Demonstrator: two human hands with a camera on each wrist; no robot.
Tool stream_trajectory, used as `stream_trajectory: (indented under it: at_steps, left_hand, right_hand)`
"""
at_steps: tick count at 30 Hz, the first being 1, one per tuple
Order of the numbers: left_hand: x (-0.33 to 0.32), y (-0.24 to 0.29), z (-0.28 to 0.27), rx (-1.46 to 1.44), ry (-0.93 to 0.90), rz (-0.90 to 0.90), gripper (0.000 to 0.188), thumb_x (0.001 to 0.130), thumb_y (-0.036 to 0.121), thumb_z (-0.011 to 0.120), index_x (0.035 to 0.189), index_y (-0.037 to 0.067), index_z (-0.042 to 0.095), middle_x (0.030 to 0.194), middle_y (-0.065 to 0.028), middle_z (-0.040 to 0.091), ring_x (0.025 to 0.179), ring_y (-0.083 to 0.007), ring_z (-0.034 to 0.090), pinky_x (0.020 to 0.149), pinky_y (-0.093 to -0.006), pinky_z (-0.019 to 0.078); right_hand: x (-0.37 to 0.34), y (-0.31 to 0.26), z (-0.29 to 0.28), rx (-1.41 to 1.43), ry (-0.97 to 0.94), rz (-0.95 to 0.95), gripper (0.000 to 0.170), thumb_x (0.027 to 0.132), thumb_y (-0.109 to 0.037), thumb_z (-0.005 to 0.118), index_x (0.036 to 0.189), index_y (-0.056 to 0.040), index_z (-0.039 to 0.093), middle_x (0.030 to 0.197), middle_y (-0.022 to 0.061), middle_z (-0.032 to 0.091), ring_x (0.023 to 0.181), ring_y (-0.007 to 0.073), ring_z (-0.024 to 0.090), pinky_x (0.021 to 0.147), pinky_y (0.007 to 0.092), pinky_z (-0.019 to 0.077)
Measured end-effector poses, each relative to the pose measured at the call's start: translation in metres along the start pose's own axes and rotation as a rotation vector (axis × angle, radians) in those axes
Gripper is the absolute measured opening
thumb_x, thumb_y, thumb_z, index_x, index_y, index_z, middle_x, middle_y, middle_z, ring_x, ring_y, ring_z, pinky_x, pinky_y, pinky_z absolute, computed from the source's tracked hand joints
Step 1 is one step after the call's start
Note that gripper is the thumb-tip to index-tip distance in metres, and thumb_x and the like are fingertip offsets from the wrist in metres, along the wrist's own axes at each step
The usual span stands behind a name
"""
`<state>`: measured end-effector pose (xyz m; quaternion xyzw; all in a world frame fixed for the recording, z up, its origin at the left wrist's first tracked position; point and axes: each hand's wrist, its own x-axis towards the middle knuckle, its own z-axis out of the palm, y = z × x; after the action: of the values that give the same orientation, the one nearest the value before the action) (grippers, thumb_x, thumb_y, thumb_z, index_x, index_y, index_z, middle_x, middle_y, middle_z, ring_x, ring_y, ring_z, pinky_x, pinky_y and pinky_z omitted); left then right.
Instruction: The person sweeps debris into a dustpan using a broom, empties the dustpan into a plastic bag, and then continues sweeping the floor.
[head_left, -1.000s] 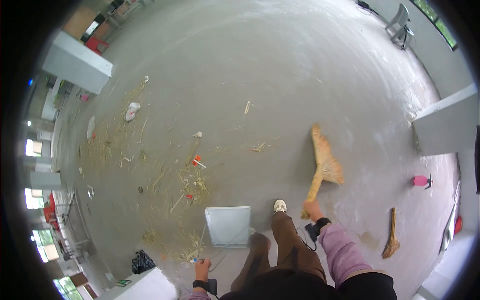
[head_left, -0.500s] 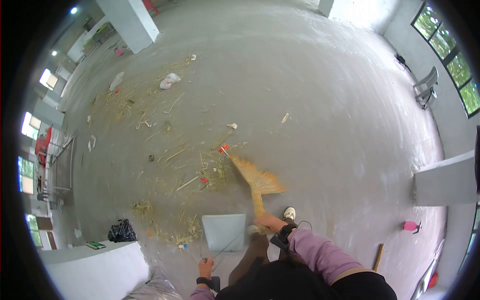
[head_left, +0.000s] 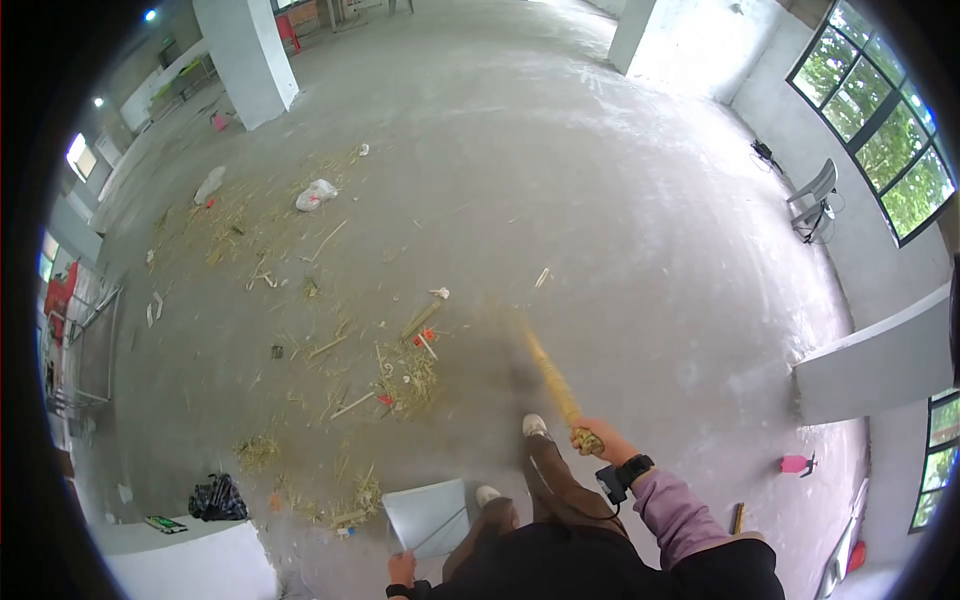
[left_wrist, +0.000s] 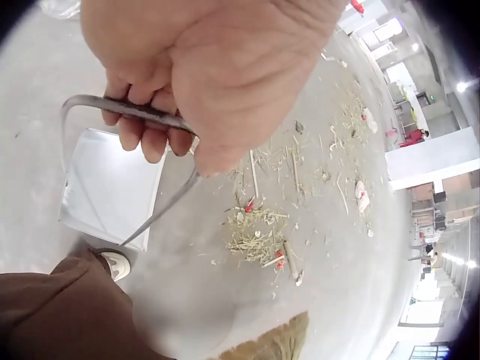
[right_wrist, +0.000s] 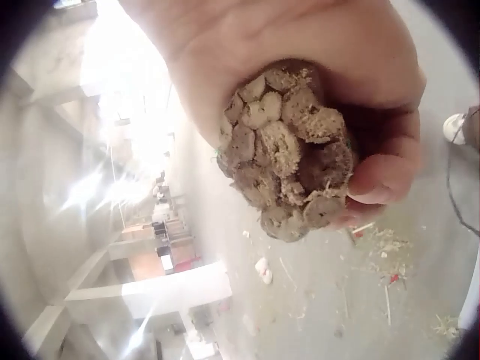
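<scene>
My right hand (head_left: 600, 440) grips the thick handle of a straw broom (head_left: 552, 380), which slants forward over the floor; its head is blurred by motion. In the right wrist view, fingers wrap around the bundled stalks at the broom's butt end (right_wrist: 281, 150). Low at my left side, my left hand (head_left: 402, 568) holds the bent metal handle (left_wrist: 150, 114) of a pale dustpan (head_left: 425, 510). The dustpan is by my left foot. Straw litter (head_left: 410, 385) with red scraps and sticks lies ahead of it, left of the broom.
More straw and a white plastic bag (head_left: 316, 195) lie farther off. A black bag (head_left: 217, 497) is on a white ledge (head_left: 200, 560) at left. Pillars (head_left: 240, 60) rise at the back. A pink spray bottle (head_left: 797, 464) and another handle (head_left: 738, 518) are at right.
The broom swung left to the litter, then back to the right and forward, its handle now pointing away from me. My left hand kept hold of the dustpan handle. The head view shifted.
</scene>
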<state>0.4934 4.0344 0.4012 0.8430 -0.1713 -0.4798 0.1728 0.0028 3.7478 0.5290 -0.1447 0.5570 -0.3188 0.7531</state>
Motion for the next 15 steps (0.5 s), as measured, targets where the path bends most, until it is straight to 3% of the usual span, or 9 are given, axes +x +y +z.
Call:
stream_trajectory:
  at_steps: [6,7,9,10,12,15]
  left_hand:
    - [-0.005,0.053,0.015,-0.096,-0.024,0.023,0.029,0.078,0.026,0.056,0.062,0.002,0.055,0.053,-0.006,0.053,0.045,-0.0138,0.05,0.042,-0.0269,0.0379]
    - [-0.002,0.063,0.021,-0.077,0.005,0.007,0.029,0.078,0.026,0.056,0.062,0.001,0.055,0.054,-0.0062,0.054,0.045,-0.0138,0.05,0.042,-0.0268,0.0379]
    - [0.01,0.061,0.026,-0.025,0.061,-0.025,0.029,0.078,0.025,0.056,0.062,0.001,0.055,0.054,-0.0068,0.054,0.046,-0.0139,0.05,0.042,-0.0268,0.038]
    - [0.008,0.072,0.029,-0.044,0.057,-0.021,0.029,0.078,0.025,0.056,0.062,0.0,0.055,0.054,-0.0068,0.054,0.046,-0.0139,0.05,0.043,-0.0266,0.0381]
    - [0.004,0.094,0.035,-0.087,0.053,-0.012,0.03,0.078,0.025,0.056,0.062,0.0,0.055,0.054,-0.0069,0.054,0.047,-0.0139,0.051,0.044,-0.0263,0.0383]
    - [-0.012,0.134,0.045,-0.123,0.063,0.058,0.028,0.078,0.023,0.056,0.065,-0.001,0.055,0.057,-0.0068,0.055,0.051,-0.0137,0.052,0.047,-0.0257,0.0393]
  right_hand:
    - [0.085,-0.041,-0.077,0.425,0.104,-0.155,0.018,0.078,-0.019,0.057,0.086,-0.0066,0.046,0.065,0.0055,0.052,0.054,0.0173,0.055,0.044,0.0276,0.0461]
    - [0.11,-0.047,-0.102,0.394,0.136,-0.2,0.019,0.078,-0.019,0.057,0.086,-0.0076,0.046,0.066,0.0055,0.052,0.055,0.0178,0.055,0.044,0.0282,0.046]
    - [0.182,-0.033,-0.178,0.061,0.269,-0.385,0.02,0.077,-0.019,0.058,0.088,-0.0095,0.045,0.067,0.0055,0.051,0.057,0.0186,0.055,0.046,0.0295,0.0458]
    - [0.208,-0.035,-0.206,0.058,0.328,-0.357,0.021,0.076,-0.019,0.059,0.089,-0.0105,0.045,0.068,0.0055,0.051,0.058,0.019,0.055,0.046,0.0301,0.0457]
    - [0.189,-0.095,-0.192,0.471,0.359,-0.038,0.024,0.075,-0.019,0.061,0.094,-0.0114,0.049,0.071,0.0052,0.054,0.064,0.0212,0.056,0.052,0.0365,0.0473]
    - [0.201,-0.138,-0.19,0.465,0.355,-0.021,0.019,0.076,-0.02,0.059,0.087,-0.0103,0.047,0.068,0.0048,0.052,0.058,0.0205,0.055,0.047,0.0343,0.0453]
